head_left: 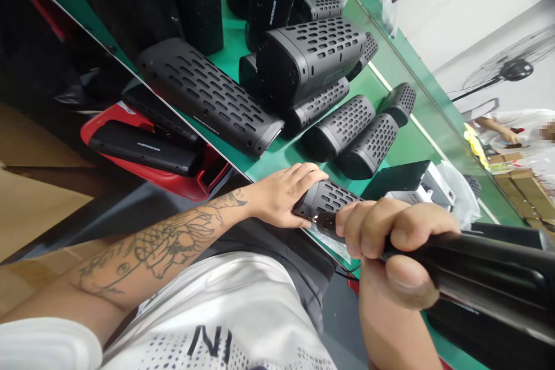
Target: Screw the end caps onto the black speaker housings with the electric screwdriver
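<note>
Black and glossy, a long bar (498,277) fills the lower right of the frame, and the right hand (390,243) is clenched tight round its near end. Just left of it, the left hand (284,193) clasps one end of a perforated speaker housing (332,196), fingers over the top and thumb beneath, at the near edge of the green table (416,144). Beyond lie more housings (338,127) in a row and a stacked pile (312,55). A red tray (191,185) sits at left, a standing fan (511,69) at upper right.

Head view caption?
Left hand holds a perforated black speaker shell on the green bench while right hand grips a long black tool.
</note>
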Motion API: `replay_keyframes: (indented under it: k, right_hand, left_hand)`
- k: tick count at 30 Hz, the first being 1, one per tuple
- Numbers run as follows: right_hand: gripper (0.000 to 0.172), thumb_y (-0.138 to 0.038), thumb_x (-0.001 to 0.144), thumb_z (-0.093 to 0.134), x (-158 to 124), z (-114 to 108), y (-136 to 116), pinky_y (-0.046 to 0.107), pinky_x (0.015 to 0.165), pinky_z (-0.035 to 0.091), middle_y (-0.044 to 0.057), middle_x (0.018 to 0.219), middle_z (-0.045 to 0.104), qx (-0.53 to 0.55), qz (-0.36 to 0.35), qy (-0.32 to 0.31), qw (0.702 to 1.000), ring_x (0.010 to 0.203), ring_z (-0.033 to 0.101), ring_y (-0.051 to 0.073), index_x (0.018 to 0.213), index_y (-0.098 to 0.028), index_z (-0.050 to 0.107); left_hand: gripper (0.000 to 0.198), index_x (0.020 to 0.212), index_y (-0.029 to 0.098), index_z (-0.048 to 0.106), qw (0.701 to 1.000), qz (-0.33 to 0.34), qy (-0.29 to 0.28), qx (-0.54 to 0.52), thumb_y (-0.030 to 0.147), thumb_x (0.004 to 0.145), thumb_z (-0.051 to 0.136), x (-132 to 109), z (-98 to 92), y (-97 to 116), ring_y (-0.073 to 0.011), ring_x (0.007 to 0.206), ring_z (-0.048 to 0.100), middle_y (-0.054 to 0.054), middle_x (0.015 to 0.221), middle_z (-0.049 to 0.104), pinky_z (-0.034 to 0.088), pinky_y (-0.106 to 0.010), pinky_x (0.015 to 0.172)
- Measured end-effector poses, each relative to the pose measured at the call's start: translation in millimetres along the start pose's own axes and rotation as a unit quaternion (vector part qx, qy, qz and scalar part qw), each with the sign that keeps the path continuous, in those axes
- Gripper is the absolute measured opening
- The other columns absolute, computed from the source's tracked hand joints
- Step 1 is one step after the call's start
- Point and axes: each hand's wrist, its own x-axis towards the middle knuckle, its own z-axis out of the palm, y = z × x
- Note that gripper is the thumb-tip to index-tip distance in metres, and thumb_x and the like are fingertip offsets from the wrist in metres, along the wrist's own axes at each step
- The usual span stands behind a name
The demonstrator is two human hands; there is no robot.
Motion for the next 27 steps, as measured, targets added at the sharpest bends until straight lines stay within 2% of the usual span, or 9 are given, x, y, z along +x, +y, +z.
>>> replay_keyframes:
  k: [4, 7, 12, 16, 20, 22, 25, 27]
  right_hand:
    - [0.016, -0.022, 0.100, 0.085, 0.0, 1.6, 2.0, 0.031, 0.056, 0.063, -0.007, 0.077, 0.065, 0.003, -0.023, 0.002, 1.000, 0.052, 0.064, 0.011, 0.111, -0.021, 0.074]
    - [0.017, -0.024, 0.101, 0.087, 0.9, 3.4, 0.9, 0.031, 0.053, 0.060, -0.009, 0.073, 0.061, -0.003, -0.011, -0.002, 1.000, 0.049, 0.060, 0.011, 0.103, -0.023, 0.069]
    - [0.034, -0.026, 0.099, 0.092, 3.5, 4.3, -2.8, 0.032, 0.055, 0.061, -0.010, 0.069, 0.060, -0.005, 0.020, -0.031, 0.999, 0.048, 0.061, 0.011, 0.091, -0.026, 0.059]
    - [0.030, -0.022, 0.099, 0.089, 2.5, 1.5, 2.8, 0.031, 0.053, 0.059, -0.010, 0.070, 0.058, 0.006, 0.010, -0.031, 0.999, 0.047, 0.058, 0.011, 0.092, -0.025, 0.060]
    - [0.023, -0.021, 0.098, 0.090, -0.4, 4.6, 17.6, 0.032, 0.054, 0.060, -0.009, 0.072, 0.062, 0.017, -0.009, -0.045, 0.999, 0.048, 0.061, 0.012, 0.100, -0.024, 0.067]
    - [0.020, -0.024, 0.099, 0.091, -3.8, 8.1, 19.9, 0.031, 0.057, 0.062, -0.009, 0.073, 0.064, 0.017, -0.011, -0.022, 1.000, 0.050, 0.063, 0.012, 0.105, -0.025, 0.072]
    - [0.028, -0.041, 0.099, 0.096, -16.0, -0.4, 1.1, 0.030, 0.057, 0.063, -0.010, 0.069, 0.064, 0.021, -0.025, 0.015, 0.999, 0.046, 0.060, 0.011, 0.114, -0.029, 0.075]
    - [0.044, -0.055, 0.088, 0.104, -31.6, -21.8, -26.7, 0.030, 0.054, 0.061, -0.013, 0.064, 0.061, 0.000, -0.033, 0.020, 0.999, 0.040, 0.054, 0.012, 0.118, -0.041, 0.075]
  left_hand:
    - [0.109, 0.172, 0.024, 0.028, 1.000, 0.005, 0.005, -0.003, 0.058, 0.093, 0.094, 1.1, 0.8, 0.2, -0.0491, 0.149, 0.061, -0.026, 0.164, 0.053, 0.058, -0.068, 0.125]
    - [0.106, 0.171, 0.024, 0.029, 1.000, 0.009, 0.014, 0.000, 0.057, 0.093, 0.093, 2.5, 1.5, 1.1, -0.0477, 0.145, 0.062, -0.025, 0.163, 0.054, 0.060, -0.066, 0.121]
    - [0.102, 0.169, 0.023, 0.033, 1.000, 0.004, 0.013, -0.002, 0.061, 0.095, 0.091, 2.1, 4.1, 1.5, -0.0478, 0.145, 0.063, -0.025, 0.162, 0.055, 0.060, -0.067, 0.119]
    - [0.102, 0.170, 0.024, 0.034, 1.000, -0.009, 0.005, -0.015, 0.067, 0.096, 0.088, 1.1, 5.0, 2.1, -0.0479, 0.147, 0.061, -0.025, 0.164, 0.054, 0.059, -0.069, 0.121]
    - [0.105, 0.171, 0.024, 0.037, 0.999, -0.033, -0.005, -0.022, 0.057, 0.090, 0.095, 5.6, 0.3, 1.5, -0.0466, 0.146, 0.062, -0.023, 0.163, 0.057, 0.060, -0.068, 0.122]
    - [0.111, 0.173, 0.025, 0.038, 0.999, -0.044, -0.008, -0.028, 0.048, 0.083, 0.099, 7.7, -2.9, 3.8, -0.0463, 0.148, 0.063, -0.021, 0.162, 0.060, 0.061, -0.068, 0.124]
    - [0.110, 0.170, 0.028, 0.046, 0.996, -0.065, 0.015, -0.064, 0.041, 0.076, 0.100, 0.1, -5.0, 15.8, -0.0454, 0.151, 0.066, -0.019, 0.160, 0.065, 0.061, -0.066, 0.130]
    - [0.106, 0.167, 0.033, 0.052, 0.989, -0.112, 0.048, -0.087, 0.042, 0.073, 0.101, -16.7, -5.6, 26.0, -0.0461, 0.151, 0.070, -0.016, 0.161, 0.068, 0.062, -0.066, 0.130]
